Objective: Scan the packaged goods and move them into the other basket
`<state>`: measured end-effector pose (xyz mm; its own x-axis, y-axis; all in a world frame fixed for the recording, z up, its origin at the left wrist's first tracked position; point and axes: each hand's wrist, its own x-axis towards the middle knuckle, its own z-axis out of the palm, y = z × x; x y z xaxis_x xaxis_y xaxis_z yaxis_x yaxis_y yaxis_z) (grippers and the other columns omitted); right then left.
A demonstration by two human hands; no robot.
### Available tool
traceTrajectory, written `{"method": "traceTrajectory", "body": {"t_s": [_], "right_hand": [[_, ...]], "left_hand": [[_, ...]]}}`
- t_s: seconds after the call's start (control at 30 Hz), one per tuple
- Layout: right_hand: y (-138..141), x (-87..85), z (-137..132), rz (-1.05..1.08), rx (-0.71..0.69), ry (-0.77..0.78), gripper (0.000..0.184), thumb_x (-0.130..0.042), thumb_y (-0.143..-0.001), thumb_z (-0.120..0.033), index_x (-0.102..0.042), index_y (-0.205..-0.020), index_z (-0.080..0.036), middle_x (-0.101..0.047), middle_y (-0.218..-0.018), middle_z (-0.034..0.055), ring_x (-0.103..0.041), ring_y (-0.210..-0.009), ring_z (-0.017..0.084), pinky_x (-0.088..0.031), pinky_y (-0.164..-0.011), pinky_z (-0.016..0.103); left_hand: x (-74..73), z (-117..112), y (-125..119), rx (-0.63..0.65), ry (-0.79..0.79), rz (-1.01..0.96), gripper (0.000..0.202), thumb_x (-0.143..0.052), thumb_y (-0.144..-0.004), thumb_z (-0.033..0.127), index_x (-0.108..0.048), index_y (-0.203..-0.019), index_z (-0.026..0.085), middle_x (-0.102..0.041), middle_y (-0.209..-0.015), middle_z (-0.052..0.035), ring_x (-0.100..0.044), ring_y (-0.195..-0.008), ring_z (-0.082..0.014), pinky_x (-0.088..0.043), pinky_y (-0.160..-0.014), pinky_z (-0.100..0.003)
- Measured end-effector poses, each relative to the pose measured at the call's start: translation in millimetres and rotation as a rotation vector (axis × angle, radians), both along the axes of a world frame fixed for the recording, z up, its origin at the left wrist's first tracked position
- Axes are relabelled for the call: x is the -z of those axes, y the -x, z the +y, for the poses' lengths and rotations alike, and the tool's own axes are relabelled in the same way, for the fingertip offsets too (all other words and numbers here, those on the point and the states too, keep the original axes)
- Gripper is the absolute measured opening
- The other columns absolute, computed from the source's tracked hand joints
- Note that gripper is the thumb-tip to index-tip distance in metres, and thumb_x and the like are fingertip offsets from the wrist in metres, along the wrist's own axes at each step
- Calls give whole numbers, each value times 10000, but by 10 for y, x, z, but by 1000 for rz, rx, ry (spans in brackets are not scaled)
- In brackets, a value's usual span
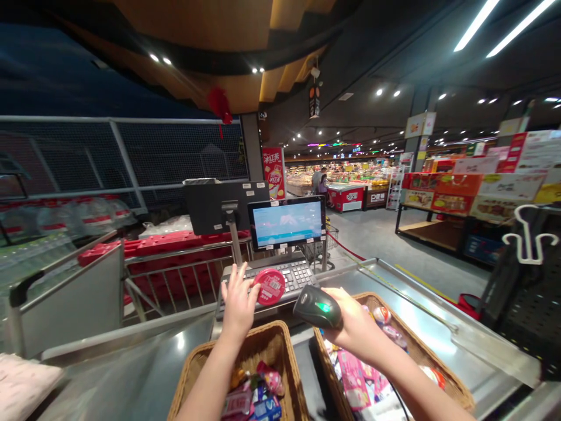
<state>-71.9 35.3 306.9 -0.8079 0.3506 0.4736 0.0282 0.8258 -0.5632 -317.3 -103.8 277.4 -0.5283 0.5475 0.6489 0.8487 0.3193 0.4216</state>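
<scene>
On the steel counter (144, 356) — two wicker baskets (272, 334) of packaged snacks (252, 397).

Two slender bare forearms (210, 386) taper to narrow wrists and small, smooth hands. The left hand (239, 301) sits just in front of the checkout keyboard (280, 278), its long, thin fingers (231, 278) spread and clearly visible, while the right hand (355, 330) lies farther to the right of the keyboard. The fingernails are too small to make out
</scene>
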Motion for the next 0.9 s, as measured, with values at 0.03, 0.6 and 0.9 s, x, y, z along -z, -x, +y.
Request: {"method": "traceTrajectory", "body": {"t_s": [0.03, 0.6, 0.9], "right_hand": [[6, 5, -5, 1, -4, -2, 440, -571, -637, -102, -683, -1048, -210, -647, -1165, 90, -549, -1152, 298, -402, -1035, 480], [248, 214, -227, -17, -99, -5, 378, -549, -623, -58, -661, -955, -201, -655, -1083, 77, -567, -1077, 259, -443, -968, 390], [449, 362, -493, -132, -163, 23, 256, -556, -643, -86, -652, -848, -206, -664, -968, 49, -588, -962, 228, -463, -877, 342]], "left_hand": [[1, -13, 5, -2, 1, 0, 300, -376, -947, 379, -596, -829, 212, -398, -1502, -101, -167, -1461, -305, -127, -1089, -710], [446, -507, 153, -60, 149, -43, 296, -378, -950, 361, -614, -848, 214, -413, -1494, -90, -196, -1454, -303, -156, -1093, -698], [967, -1026, 183, -53, 363, -138, 259, -416, -935, 319, -632, -846, 209, -440, -1478, -79, -204, -1451, -298, -148, -1117, -668]]}}
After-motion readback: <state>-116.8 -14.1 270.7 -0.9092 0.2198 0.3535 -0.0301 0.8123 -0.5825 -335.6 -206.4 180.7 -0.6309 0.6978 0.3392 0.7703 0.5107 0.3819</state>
